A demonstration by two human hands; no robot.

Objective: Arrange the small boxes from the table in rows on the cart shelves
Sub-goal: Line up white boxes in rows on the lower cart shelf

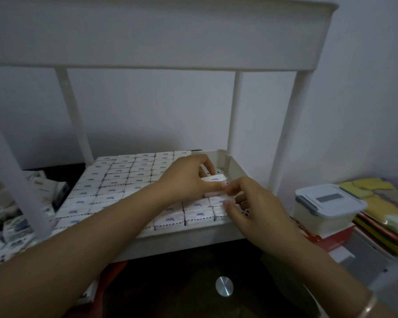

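— Pinching the small box (pixel 214 179) between thumb and curled fingers, our left hand (pixel 189 177) is holding it over the last column at the right end of the cart shelf (pixel 236 167).
— And our right hand (pixel 253 203)?
— Its fingertips are nipping the neighbouring box (pixel 220 199) just in front, seemingly steadying that column.
— So what are we aiming for?
— Bare perforated floor (pixel 218 173) is showing behind the left hand, so we are probably seating this one against its neighbour. We are wanting it lowered flat, blue mark up like the packed rows (pixel 124 180), then pressed tight so no gap is opening.
— Are more waiting?
— Loose boxes (pixel 21 223) are lying on the dark table (pixel 62 169) at our left.
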